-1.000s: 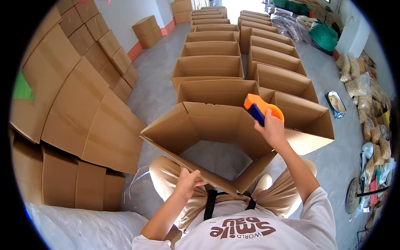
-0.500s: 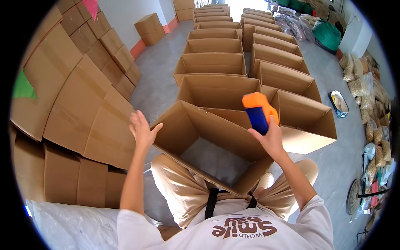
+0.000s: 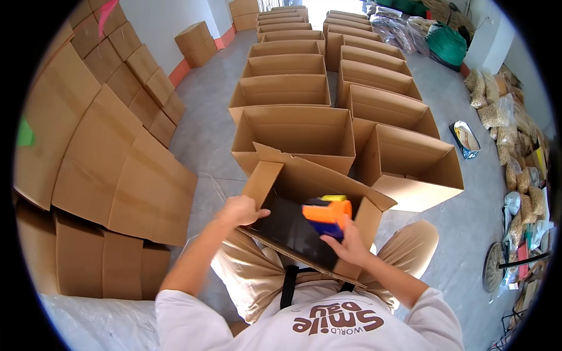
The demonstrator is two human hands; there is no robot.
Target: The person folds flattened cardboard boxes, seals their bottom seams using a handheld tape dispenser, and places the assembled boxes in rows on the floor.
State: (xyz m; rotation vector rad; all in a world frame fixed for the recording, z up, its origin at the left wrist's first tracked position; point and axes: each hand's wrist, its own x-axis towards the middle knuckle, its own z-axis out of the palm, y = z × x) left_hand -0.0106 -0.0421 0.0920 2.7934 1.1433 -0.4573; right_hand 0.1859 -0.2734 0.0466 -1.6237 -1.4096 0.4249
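Note:
Between my knees stands a cardboard box (image 3: 316, 175), its top flaps partly raised and the grey floor visible through it. My left hand (image 3: 243, 212) is at the box's left side, fingers bent over the edge by the left flap. My right hand (image 3: 351, 244) grips an orange and dark blue tape dispenser (image 3: 328, 217), held above the box opening near its right flap. The left hand's fingertips are partly hidden behind the cardboard.
Two rows of open boxes (image 3: 284, 90) run away ahead. Folded cardboard (image 3: 111, 164) and stacked boxes (image 3: 140, 64) stand at left. A small blue container (image 3: 465, 140) lies on the floor at right, near filled bags (image 3: 504, 117) and a round metal base (image 3: 493, 267).
The box has turned and squared up, with flaps now showing. My left hand moved from its outer left corner onto its left edge. The tape dispenser came down and left over the box.

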